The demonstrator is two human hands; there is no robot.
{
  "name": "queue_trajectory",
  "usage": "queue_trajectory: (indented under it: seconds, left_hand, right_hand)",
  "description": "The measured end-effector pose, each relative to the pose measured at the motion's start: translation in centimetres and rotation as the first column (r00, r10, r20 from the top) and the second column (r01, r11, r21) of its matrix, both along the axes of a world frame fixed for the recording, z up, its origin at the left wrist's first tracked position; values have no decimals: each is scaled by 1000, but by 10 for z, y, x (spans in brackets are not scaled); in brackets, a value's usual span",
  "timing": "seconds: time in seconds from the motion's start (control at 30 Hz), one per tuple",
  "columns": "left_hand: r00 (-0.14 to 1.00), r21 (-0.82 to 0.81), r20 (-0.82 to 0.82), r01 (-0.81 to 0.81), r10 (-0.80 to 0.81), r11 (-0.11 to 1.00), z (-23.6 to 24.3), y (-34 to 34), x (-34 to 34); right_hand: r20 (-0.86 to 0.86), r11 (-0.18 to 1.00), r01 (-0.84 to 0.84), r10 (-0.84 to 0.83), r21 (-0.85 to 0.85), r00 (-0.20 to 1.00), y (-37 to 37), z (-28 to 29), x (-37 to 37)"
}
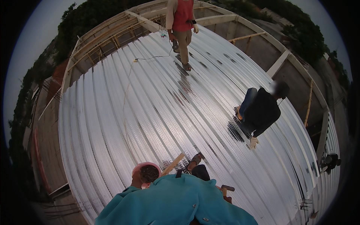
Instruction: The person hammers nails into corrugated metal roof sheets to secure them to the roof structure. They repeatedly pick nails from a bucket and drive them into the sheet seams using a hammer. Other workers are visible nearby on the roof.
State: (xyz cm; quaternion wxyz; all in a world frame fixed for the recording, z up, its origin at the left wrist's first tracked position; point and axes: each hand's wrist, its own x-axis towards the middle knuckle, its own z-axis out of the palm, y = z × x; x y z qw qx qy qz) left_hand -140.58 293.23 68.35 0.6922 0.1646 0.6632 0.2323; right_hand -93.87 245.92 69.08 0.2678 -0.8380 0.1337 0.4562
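Observation:
My left hand [137,179] grips the side of a pink bucket [135,167] at my lower left. Dark contents [149,173] lie in it, too small to make out. Beside the bucket a wooden stick [173,164] juts forward from my body; its near end is hidden. On my right, a hammer [228,188] with a dark head and wooden handle shows past my blue-green shirt. My right hand [227,199] is closed round the handle, mostly hidden by the shirt. One sandalled foot [194,161] stands forward on the ribbed metal sheets [150,112].
At the far side a person in red [183,17] stands holding a corded power tool [175,46]. Its cable [150,58] trails across the sheets. Another person in black [262,110] crouches to the right, a gloved hand on the metal. Concrete beams [279,63] and open gaps border the deck.

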Motion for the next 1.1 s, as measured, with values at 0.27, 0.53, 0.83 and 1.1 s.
queue_trajectory:
  seconds: [0.27, 0.53, 0.83, 1.1]
  left_hand:
    - [891, -158, -96, -453, 443, 877, 26, 49, 82]
    - [874, -97, -6, -484, 486, 870, 1, 131, 148]
    - [903, -97, 103, -409, 418, 908, -22, 229, 183]
    - [881, -218, 400, -177, 253, 960, -49, 322, 225]
  right_hand:
    - [10, 996, -41, 41, 82, 999, 66, -8, 107]
    - [31, 996, -37, 35, 80, 999, 85, 8, 154]
    - [19, 997, 40, -41, 63, 999, 155, 17, 147]
    - [37, 985, 167, -168, 33, 985, 300, 19, 119]
